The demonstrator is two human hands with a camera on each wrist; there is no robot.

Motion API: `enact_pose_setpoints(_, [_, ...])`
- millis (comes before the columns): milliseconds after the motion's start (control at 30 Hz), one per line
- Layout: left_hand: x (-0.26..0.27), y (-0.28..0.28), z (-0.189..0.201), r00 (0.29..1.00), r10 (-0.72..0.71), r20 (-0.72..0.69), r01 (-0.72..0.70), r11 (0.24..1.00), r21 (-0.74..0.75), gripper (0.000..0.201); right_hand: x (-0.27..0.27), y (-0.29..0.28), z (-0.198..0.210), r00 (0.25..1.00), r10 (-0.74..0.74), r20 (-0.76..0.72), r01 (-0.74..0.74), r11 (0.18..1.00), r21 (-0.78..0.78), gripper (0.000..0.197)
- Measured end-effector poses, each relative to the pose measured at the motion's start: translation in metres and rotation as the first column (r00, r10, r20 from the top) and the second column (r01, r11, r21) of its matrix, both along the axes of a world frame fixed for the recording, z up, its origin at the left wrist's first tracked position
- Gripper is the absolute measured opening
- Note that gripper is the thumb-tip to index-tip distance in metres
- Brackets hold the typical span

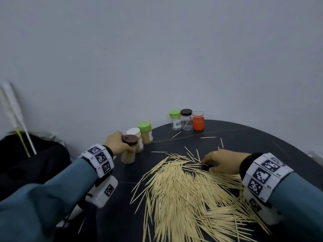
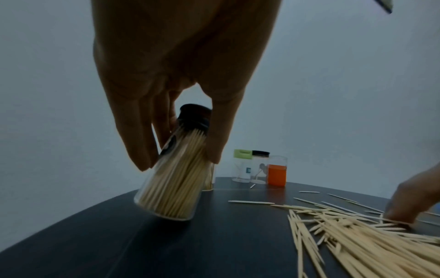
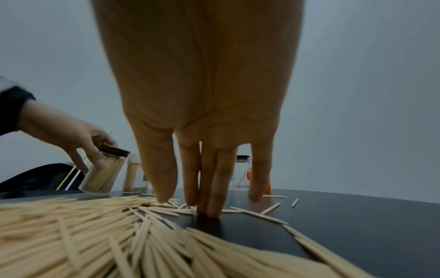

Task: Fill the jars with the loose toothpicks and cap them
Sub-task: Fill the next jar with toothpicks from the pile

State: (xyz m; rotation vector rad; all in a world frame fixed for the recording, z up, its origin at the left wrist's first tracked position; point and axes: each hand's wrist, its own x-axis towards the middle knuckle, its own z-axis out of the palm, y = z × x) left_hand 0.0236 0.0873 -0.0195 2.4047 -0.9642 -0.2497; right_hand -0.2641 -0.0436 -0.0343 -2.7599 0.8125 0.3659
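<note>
Altogether six jars show on the dark round table (image 1: 244,137), in two groups of three. Near the table's left edge, the left hand (image 1: 116,143) curls its fingers and thumb round a clear jar with a brown cap (image 1: 129,149), packed full of toothpicks; in both wrist views this jar is tilted, its base just off or barely touching the tabletop, and I cannot tell which. Just behind it stand a white-capped jar (image 1: 135,137) and a green-capped jar (image 1: 146,132), both upright and filled with toothpicks. At the far edge, close to the wall, three more jars stand upright in a row, touching or nearly so: a green-capped jar with a white label (image 1: 175,119), a black-capped clear jar (image 1: 186,119) holding what looks like only one or two toothpicks, and an orange jar with a clear lid (image 1: 198,120). The big heap of loose toothpicks (image 1: 183,198) fans across the near half of the table, far too many to count, with some half a dozen strays lying apart between the heap and the far jars. The right hand (image 1: 222,162) rests at the heap's far right edge, fingers straight and spread, fingertips (image 3: 209,210) pressing down on the tabletop among the sticks, gripping nothing. Both wrists wear bands with black-and-white markers.
</note>
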Motion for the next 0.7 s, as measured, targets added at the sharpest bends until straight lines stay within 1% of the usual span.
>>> enact_pose_setpoints(133, [0.002, -0.001, -0.006, 0.998, 0.043, -0.050, -0.043, 0.999, 0.000, 0.029, 0.001, -0.002, -0.003, 1.000, -0.009, 0.005, 0.009, 1.000, -0.005, 0.040])
enact_pose_setpoints(167, [0.003, -0.001, -0.008, 0.997, 0.048, -0.063, -0.048, 0.999, -0.006, 0.031, 0.002, -0.002, -0.005, 1.000, -0.011, 0.005, 0.011, 1.000, -0.009, 0.039])
enact_pose_setpoints(233, [0.004, -0.002, -0.009, 0.996, 0.056, -0.070, -0.055, 0.998, 0.006, 0.045, 0.002, -0.003, -0.006, 1.000, -0.016, 0.009, 0.016, 1.000, -0.016, 0.039])
enact_pose_setpoints(367, [0.003, -0.003, -0.010, 0.995, 0.083, -0.055, -0.082, 0.997, 0.016, 0.057, 0.002, -0.002, -0.006, 0.999, -0.030, 0.016, 0.031, 0.999, -0.015, 0.038])
enact_pose_setpoints(433, [0.001, -0.004, -0.012, 0.994, 0.092, -0.056, -0.091, 0.996, 0.008, 0.067, 0.003, -0.001, -0.005, 0.999, -0.036, 0.016, 0.036, 0.999, -0.014, 0.038])
enact_pose_setpoints(500, [-0.002, -0.005, -0.013, 0.996, 0.085, -0.002, -0.085, 0.996, -0.008, 0.078, 0.003, 0.000, -0.005, 0.999, -0.040, 0.013, 0.041, 0.999, -0.015, 0.038])
enact_pose_setpoints(567, [-0.009, -0.006, -0.012, 0.993, 0.069, 0.091, -0.067, 0.997, -0.032, 0.084, 0.004, 0.002, -0.005, 0.999, -0.036, 0.007, 0.036, 0.999, -0.027, 0.038])
enact_pose_setpoints(633, [-0.019, -0.009, -0.009, 0.984, 0.034, 0.175, -0.017, 0.995, -0.095, 0.079, 0.004, 0.002, -0.005, 0.999, -0.038, 0.005, 0.038, 0.999, -0.034, 0.038])
enact_pose_setpoints(700, [-0.032, -0.014, -0.004, 0.971, -0.029, 0.236, 0.070, 0.983, -0.169, 0.071, 0.004, 0.002, -0.005, 0.999, -0.046, 0.008, 0.046, 0.998, -0.031, 0.037])
